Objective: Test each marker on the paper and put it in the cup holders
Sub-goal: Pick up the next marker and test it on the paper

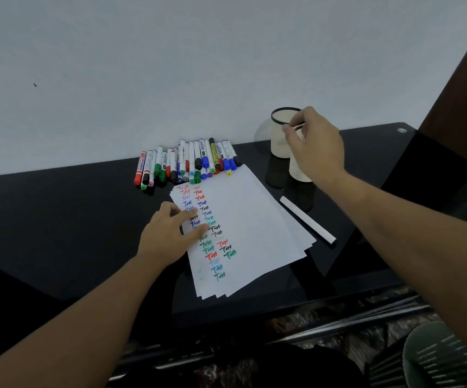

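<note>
My left hand [170,233] presses flat on the paper [252,219], my right hand [315,144] hovers curled over the cups [299,169], its hold unclear; markers [187,163] beyond the paper look light, stiff, best pinched mid-barrel.

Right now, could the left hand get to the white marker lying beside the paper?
Probably yes: the left hand rests flat on the paper, and the white marker lies uncovered just past its right edge, though the right forearm crosses nearby.

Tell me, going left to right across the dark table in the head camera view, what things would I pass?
Pile of markers → stack of paper with the left hand resting on it → white marker lying alone → cup holders, where the right hand hangs.
</note>
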Tool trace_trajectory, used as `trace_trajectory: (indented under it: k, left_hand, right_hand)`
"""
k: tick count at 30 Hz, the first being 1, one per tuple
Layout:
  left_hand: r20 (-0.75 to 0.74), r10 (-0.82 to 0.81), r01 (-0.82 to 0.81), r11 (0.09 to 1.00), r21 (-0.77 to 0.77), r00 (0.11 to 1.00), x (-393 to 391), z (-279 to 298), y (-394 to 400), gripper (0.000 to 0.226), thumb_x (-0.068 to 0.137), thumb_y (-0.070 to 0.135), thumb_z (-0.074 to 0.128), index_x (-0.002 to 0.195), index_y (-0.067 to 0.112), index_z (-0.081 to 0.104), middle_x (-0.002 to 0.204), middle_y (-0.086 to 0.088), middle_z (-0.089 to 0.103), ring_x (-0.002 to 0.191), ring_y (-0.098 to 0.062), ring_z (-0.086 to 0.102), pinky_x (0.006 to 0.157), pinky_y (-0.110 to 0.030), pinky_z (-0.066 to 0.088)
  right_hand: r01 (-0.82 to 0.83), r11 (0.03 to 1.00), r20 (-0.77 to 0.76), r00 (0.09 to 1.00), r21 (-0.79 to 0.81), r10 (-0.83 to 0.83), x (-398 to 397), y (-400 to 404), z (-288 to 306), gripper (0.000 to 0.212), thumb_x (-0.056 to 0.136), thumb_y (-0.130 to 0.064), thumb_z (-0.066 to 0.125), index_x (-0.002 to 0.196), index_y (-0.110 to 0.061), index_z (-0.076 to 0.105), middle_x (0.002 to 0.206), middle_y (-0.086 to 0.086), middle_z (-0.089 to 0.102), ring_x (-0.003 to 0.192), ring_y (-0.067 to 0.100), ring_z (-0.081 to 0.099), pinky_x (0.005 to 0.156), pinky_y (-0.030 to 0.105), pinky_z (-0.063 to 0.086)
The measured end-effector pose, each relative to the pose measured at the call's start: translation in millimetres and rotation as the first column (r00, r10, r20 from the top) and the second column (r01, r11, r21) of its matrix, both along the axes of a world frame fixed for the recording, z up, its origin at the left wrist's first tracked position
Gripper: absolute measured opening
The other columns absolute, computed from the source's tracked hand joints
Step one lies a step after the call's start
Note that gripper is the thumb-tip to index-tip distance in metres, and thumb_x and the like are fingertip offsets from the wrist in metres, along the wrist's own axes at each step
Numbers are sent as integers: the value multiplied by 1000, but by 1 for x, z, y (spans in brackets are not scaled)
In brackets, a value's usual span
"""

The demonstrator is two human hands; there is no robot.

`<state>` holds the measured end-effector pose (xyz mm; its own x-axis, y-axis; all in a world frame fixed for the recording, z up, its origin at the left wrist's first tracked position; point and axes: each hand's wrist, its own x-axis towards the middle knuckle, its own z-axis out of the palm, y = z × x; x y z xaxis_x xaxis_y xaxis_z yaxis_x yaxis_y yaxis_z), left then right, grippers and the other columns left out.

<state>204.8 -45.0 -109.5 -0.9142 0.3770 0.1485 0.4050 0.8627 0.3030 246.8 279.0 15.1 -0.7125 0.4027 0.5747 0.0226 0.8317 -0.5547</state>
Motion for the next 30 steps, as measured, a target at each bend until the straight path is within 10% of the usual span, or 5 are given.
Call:
trace_trajectory:
  k: [10, 18, 30]
  left_hand:
    - [-34, -51, 49, 998, -38, 998, -12, 1, -8, 74, 85, 84, 38, 146, 43, 48, 118, 14, 34, 95, -3, 51, 75, -24, 49]
    - [-71, -59, 61, 998, 29, 996, -13, -4, -10, 72, 84, 84, 42, 141, 43, 54, 118, 16, 36, 87, -1, 52, 70, -21, 45]
    - [-86, -51, 54, 998, 28, 995, -13, -4, -11, 72, 83, 85, 41, 140, 43, 55, 116, 17, 36, 87, -1, 50, 68, -20, 41]
  right_hand:
    - [-363, 931, 539, 790, 28, 292, -31, -56, -65, 34, 103, -39, 60, 136, -29, 62, 108, -4, 69, 92, 11, 61, 85, 33, 55]
    - [-319, 947, 556, 794, 37, 246, -94, -67, -84, 42, 108, -40, 48, 150, -38, 50, 136, 8, 48, 78, 12, 54, 67, 25, 40]
    - [-249, 962, 538, 829, 112, 152, -124, -72, -92, 39, 104, -31, 59, 143, -27, 59, 133, 9, 59, 108, 24, 61, 85, 32, 52]
